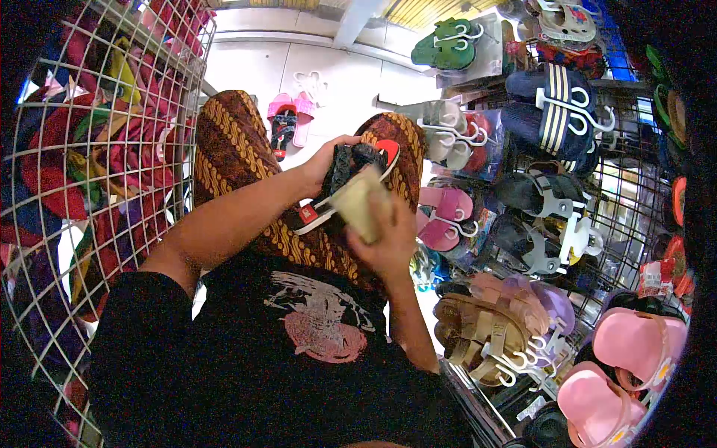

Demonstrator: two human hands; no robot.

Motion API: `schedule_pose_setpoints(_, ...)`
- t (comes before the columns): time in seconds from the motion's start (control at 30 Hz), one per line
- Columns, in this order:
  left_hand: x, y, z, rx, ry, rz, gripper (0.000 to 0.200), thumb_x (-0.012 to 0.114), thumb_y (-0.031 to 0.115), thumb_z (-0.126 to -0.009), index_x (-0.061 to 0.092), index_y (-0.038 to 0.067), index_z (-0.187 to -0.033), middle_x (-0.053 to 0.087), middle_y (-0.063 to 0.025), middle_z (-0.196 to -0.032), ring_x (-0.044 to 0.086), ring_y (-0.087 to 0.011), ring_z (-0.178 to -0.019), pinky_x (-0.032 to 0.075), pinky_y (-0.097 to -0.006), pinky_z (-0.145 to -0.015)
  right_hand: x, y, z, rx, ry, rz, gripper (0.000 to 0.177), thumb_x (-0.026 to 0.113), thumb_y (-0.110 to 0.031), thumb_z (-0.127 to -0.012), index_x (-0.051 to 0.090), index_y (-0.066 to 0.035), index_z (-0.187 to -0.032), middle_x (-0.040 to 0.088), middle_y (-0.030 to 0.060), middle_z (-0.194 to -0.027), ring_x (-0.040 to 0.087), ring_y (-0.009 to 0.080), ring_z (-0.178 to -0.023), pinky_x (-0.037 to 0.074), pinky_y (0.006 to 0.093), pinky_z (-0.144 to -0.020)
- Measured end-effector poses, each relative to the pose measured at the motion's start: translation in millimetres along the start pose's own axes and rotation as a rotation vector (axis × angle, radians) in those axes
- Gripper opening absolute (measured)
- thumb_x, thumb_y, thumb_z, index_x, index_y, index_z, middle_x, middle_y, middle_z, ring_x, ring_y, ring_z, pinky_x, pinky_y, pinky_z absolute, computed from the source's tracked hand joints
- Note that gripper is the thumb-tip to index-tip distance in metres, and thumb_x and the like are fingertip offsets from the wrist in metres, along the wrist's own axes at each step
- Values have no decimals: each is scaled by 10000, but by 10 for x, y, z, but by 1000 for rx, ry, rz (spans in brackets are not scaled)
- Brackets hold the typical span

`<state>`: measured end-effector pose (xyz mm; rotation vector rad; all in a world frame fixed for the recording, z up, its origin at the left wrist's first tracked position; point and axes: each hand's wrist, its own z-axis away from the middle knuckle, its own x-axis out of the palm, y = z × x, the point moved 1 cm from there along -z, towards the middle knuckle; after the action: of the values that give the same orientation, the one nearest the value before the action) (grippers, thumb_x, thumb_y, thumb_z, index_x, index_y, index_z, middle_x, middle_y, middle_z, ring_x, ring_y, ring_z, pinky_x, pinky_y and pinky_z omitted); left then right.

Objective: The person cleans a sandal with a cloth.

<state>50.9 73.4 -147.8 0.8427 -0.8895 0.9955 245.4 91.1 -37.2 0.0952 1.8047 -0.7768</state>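
Note:
A black and red sandal (308, 214) with a white sole edge and black straps lies tilted above my lap. My left hand (323, 166) is closed around its strap side and holds it. In my right hand (393, 240) is a pale yellow cloth or sponge (358, 205), pressed against or just over the sandal's side; motion blur hides which. That hand's fingers are curled over the pale piece. Patterned brown trousers (243, 138) cover my legs beneath the sandal.
Wire grid racks with hanging sandals, among them navy striped slides (556, 112) and pink clogs (638, 340), stand close on my right. A wire cage (112, 142) of colourful cloth borders my left. On the tiled floor ahead lie pink slippers (301, 127) and a dark sandal (282, 134).

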Motion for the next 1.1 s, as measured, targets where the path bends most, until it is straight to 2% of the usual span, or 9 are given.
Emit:
schedule_pose_setpoints(0.07, -65, -40, -44, -42, 55, 27, 519, 471, 425, -945, 620, 81, -1304, 715, -105, -1122, 685, -253, -956, 503, -390, -957, 37, 70, -98, 173, 254, -71, 698, 837, -283, -689, 581, -187, -1331, 576, 179, -1217, 584, 391, -1050, 473, 505, -935)
schedule_pose_setpoints(0.23, -84, -19, -64, -1, 50, 40, 508, 467, 406, -944, 615, 88, -1311, 715, -106, -1115, 686, -253, -918, 529, -385, -899, -11, -47, 51, -124, -128, -25, 723, 840, -247, -680, 575, -146, -1345, 493, 224, -1353, 522, 416, -1202, 473, 456, -985)
schedule_pose_setpoints(0.33, -171, -40, -87, -37, 16, 30, 490, 474, 399, -937, 632, 83, -1276, 717, -106, -1103, 687, -243, -905, 538, -366, -877, 67, 67, 4, 80, 105, 14, 708, 845, -259, -672, 602, -146, -1328, 517, 226, -1324, 538, 416, -1180, 476, 458, -985)
schedule_pose_setpoints(0.6, -75, -31, -49, -8, 115, -24, 480, 492, 433, -921, 667, 101, -1221, 733, -70, -1058, 695, -233, -811, 564, -366, -777, -2, -12, 16, -76, -64, 24, 742, 841, -273, -686, 564, -125, -1358, 529, 219, -1297, 544, 408, -1166, 464, 483, -986)
schedule_pose_setpoints(0.73, 105, 0, 51, -46, 140, 16, 444, 503, 433, -918, 694, 94, -1132, 726, -74, -949, 682, -221, -774, 557, -343, -758, 86, 123, -45, 197, 214, -39, 729, 838, -271, -686, 565, -118, -1345, 523, 216, -1310, 531, 404, -1186, 455, 489, -996)
schedule_pose_setpoints(0.8, 219, 26, 96, -27, 140, 48, 422, 507, 425, -921, 713, 85, -1062, 718, -68, -856, 671, -200, -737, 551, -322, -727, 28, -29, 21, -37, 0, 58, 734, 836, -266, -683, 565, -118, -1349, 527, 206, -1312, 537, 403, -1169, 464, 482, -973)
schedule_pose_setpoints(0.83, 72, 24, 13, -16, 66, 20, 469, 494, 436, -917, 674, 97, -1186, 726, -107, -1035, 692, -260, -858, 550, -389, -857, -21, -74, 18, -111, -63, 41, 735, 832, -264, -683, 564, -124, -1353, 533, 204, -1307, 538, 401, -1171, 464, 481, -974)
schedule_pose_setpoints(0.97, 54, 0, 8, -28, 60, 18, 457, 482, 405, -928, 657, 104, -1224, 717, -97, -1098, 685, -265, -911, 527, -403, -918, 90, 119, -13, 81, 156, 25, 745, 832, -281, -681, 560, -150, -1362, 555, 199, -1292, 555, 397, -1154, 461, 484, -977)
schedule_pose_setpoints(1.1, -48, -9, -50, -19, 55, 50, 463, 488, 404, -930, 651, 98, -1237, 717, -101, -1099, 687, -275, -904, 529, -401, -916, 67, 46, -4, -75, 38, 11, 777, 849, -321, -667, 555, -154, -1367, 564, 202, -1295, 580, 405, -1102, 461, 480, -960)
